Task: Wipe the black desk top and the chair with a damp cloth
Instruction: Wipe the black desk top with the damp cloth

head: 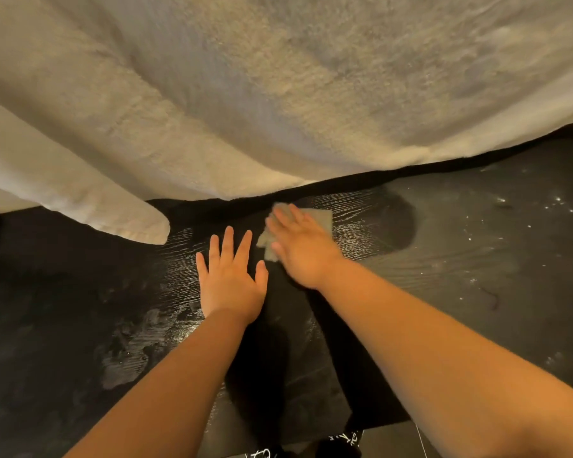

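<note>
A black counter [477, 292] with a fine wood-grain texture fills the lower view, lit by a warm yellowish light. The only writing in sight is white lettering [353, 439] on black items at the bottom edge, below the counter's near rim; it is cut off and too small to read.

The counter's surface is uneven in look. A band down the middle shines wet, with glossy streaks along the grain and a ragged wet patch at the lower left. The right part is dull and greyish, with scattered pale specks [556, 203] and a thin dark curl lying on it.

The cloth [318, 218] is small, pale grey-green and crumpled, lying on the counter near its far edge, about mid-width. The right hand [298, 246] lies flat on top of it, fingers straight and close together, pressing it down; the hand is blurred. The cloth shows beyond the fingertips and at the thumb side. The left hand [230, 279] rests palm down on the bare wet counter just beside it, fingers spread wide, holding nothing.

A large cream, fluffy fabric [278, 94] hangs in folds across the whole upper view and covers the counter's far edge, with one thick fold reaching down onto the counter at the left. A strip of dark floor [394, 438] shows at the bottom right.
</note>
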A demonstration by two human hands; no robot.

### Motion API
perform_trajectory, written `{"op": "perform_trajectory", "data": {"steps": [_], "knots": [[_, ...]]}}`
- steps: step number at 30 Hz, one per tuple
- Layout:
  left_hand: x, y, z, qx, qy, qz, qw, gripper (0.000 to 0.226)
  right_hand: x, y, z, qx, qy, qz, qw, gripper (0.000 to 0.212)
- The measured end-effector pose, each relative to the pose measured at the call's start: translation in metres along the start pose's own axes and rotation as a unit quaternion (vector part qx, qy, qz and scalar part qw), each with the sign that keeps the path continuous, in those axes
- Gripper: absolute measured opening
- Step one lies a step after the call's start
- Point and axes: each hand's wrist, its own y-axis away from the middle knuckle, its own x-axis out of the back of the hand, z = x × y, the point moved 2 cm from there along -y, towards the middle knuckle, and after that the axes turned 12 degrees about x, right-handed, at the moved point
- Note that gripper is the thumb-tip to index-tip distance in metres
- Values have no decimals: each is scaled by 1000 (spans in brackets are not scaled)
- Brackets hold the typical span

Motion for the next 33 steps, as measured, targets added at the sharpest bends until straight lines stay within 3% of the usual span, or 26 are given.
{"op": "perform_trajectory", "data": {"steps": [4, 7, 10, 12, 15, 17, 19, 22, 26, 29, 31, 33], "knots": [[0, -1, 0, 2, -5, 3, 1000, 69, -1, 13, 36, 2, 52, 18, 999, 59], [0, 0, 0, 4, -3, 9, 1000, 68, 21, 50, 111, -126, 75, 97, 984, 56], [0, 1, 1, 5, -3, 10, 1000, 69, 40, 87, 167, -228, 81, 89, 966, 61], [1, 0, 1, 6, -2, 10, 1000, 68, 48, 85, 161, -260, 66, 107, 957, 61], [3, 0, 1, 6, -4, 9, 1000, 67, 35, 54, 93, -139, 52, 114, 982, 57], [3, 0, 1, 4, -2, 5, 1000, 68, 9, 35, 35, -33, 46, 54, 997, 56], [3, 0, 1, 2, -4, 7, 1000, 68, -8, 30, 4, 5, 22, -1, 1000, 61], [3, -1, 1, 3, -4, 7, 1000, 67, -6, 43, 33, -8, 42, 19, 999, 57], [3, 1, 1, 8, 1, 7, 1000, 66, 17, 85, 108, -136, 67, 66, 986, 61], [4, 1, 3, 12, 1, 5, 1000, 67, 23, 91, 116, -203, 50, 90, 974, 55], [5, 0, 6, 9, 1, 0, 1000, 67, 22, 67, 85, -192, 15, 100, 976, 45], [4, 0, 3, 2, -1, -6, 1000, 67, 8, 41, 33, -112, -6, 79, 991, 46]]}}
